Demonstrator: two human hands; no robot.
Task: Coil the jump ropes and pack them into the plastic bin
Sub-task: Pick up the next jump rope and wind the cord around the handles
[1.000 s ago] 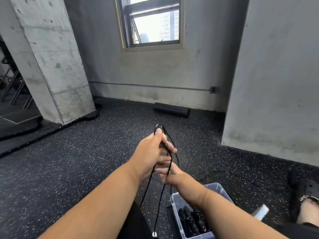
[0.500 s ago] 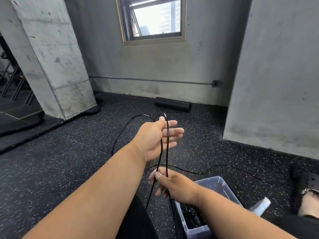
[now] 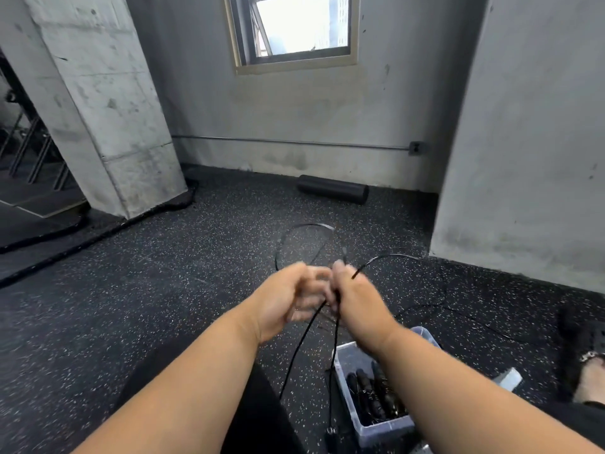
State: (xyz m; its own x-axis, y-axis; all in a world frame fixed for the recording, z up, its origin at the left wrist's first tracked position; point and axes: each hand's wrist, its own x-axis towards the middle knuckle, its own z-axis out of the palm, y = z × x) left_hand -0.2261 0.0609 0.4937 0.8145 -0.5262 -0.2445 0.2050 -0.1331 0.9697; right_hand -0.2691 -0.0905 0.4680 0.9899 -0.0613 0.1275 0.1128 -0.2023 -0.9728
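Observation:
A thin black jump rope (image 3: 302, 342) runs through both hands, held up in front of me. My left hand (image 3: 288, 298) and my right hand (image 3: 355, 294) meet at the centre, both curled round the cord; the fingers are blurred. One loop (image 3: 294, 229) arcs above the hands and strands hang down toward my lap. More cord (image 3: 435, 309) trails over the floor to the right. A clear plastic bin (image 3: 386, 430) sits on the floor under my right forearm, with black rope handles (image 3: 370, 394) inside.
Speckled black rubber floor all around. A black foam roller (image 3: 332, 189) lies by the far wall. A concrete pillar (image 3: 101, 103) stands at left, a grey wall block (image 3: 523, 142) at right. A sandalled foot (image 3: 586, 365) is at the right edge. A white lid corner (image 3: 507, 378) lies beside the bin.
My right hand rose from below to meet my left hand. The left fingers, straight before, have curled. A new loop of cord stands above the hands.

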